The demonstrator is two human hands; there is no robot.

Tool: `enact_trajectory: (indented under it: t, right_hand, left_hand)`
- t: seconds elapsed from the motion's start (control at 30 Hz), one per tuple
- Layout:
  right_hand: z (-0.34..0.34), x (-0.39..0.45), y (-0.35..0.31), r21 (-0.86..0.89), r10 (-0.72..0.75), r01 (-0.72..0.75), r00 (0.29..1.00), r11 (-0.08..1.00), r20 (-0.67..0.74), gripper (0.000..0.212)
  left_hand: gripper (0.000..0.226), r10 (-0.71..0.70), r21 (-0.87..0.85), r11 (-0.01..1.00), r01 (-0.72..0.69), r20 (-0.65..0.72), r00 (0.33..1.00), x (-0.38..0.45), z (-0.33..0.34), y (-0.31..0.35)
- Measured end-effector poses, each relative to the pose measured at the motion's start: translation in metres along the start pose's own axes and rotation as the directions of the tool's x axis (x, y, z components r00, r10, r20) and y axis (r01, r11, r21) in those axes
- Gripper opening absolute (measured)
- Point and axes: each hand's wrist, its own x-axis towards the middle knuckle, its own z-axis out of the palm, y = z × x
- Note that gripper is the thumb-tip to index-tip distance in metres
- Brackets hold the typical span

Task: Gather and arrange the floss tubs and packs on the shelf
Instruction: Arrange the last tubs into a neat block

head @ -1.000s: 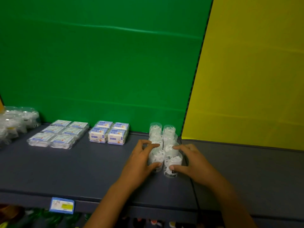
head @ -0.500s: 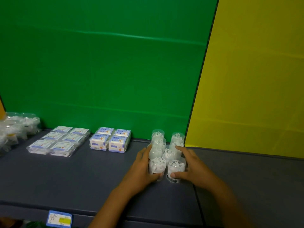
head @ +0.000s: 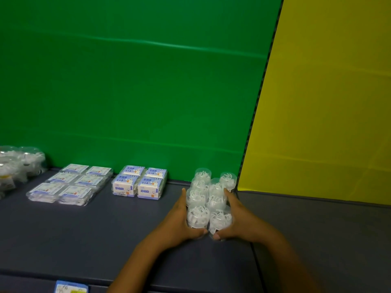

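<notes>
Eight clear floss tubs (head: 208, 203) stand in two rows of four on the dark shelf (head: 84, 229), by the green-yellow seam. Six flat packs (head: 67, 185) and four boxes (head: 138, 183) sit to the left. The left hand (head: 179, 224) and right hand (head: 239, 218) flank the tubs, fingers straight together along the rows, thumbs pressing the front pair.

A price tag (head: 71, 289) is cut off by the bottom edge; clear tubs (head: 12, 166) run off the left edge, blurred.

Clear floss tubs (head: 208, 199) clustered upright, seemingly two rows.
</notes>
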Motion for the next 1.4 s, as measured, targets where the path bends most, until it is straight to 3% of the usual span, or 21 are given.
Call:
enact_trajectory:
  t: [0.2, 0.37, 0.97, 1.07, 1.13, 1.2, 1.3, 1.4]
  right_hand:
    - [-0.001, -0.005, 0.004, 0.077, -0.003, 0.003, 1.000, 0.997, -0.001, 0.141]
    - [0.000, -0.005, 0.007, 0.106, -0.050, 0.052, 0.999, 0.993, -0.022, 0.105]
    - [0.011, 0.002, -0.002, 0.084, -0.019, 0.028, 0.994, 0.996, -0.109, 0.090]
    - [0.006, -0.002, 0.000, 0.117, -0.026, 0.034, 0.997, 0.993, -0.071, 0.088]
    - [0.000, -0.003, -0.001, 0.135, -0.022, 0.036, 0.995, 0.990, -0.102, 0.074]
    - [-0.008, 0.002, 0.001, 0.117, -0.012, 0.038, 0.976, 0.992, -0.218, 0.052]
    - [-0.017, 0.018, 0.001, 0.024, -0.016, 0.026, 0.938, 0.999, -0.347, 0.034]
    - [-0.019, 0.034, -0.003, -0.051, -0.044, 0.027, 0.936, 0.998, -0.350, 0.035]
  left_hand:
    - [0.121, -0.065, 0.046, 0.997, 0.065, 0.005, 0.998, -0.008, -0.009, -0.013]
    - [0.105, -0.035, 0.075, 0.996, 0.038, -0.044, 0.998, -0.014, -0.008, -0.017]
    - [0.099, -0.084, 0.046, 0.995, 0.087, -0.063, 0.994, -0.019, -0.023, -0.025]
    - [0.110, -0.106, -0.020, 0.994, 0.106, 0.017, 0.994, -0.021, -0.030, -0.025]
    - [0.119, -0.169, -0.077, 0.982, 0.172, 0.050, 0.984, -0.021, -0.041, -0.021]
    - [0.102, -0.195, -0.083, 0.978, 0.192, -0.029, 0.980, -0.014, -0.052, -0.015]
    - [0.060, -0.120, 0.002, 0.992, 0.124, -0.213, 0.969, 0.009, -0.060, -0.005]
    - [0.044, -0.122, 0.095, 0.985, 0.142, -0.187, 0.975, 0.034, -0.057, -0.002]
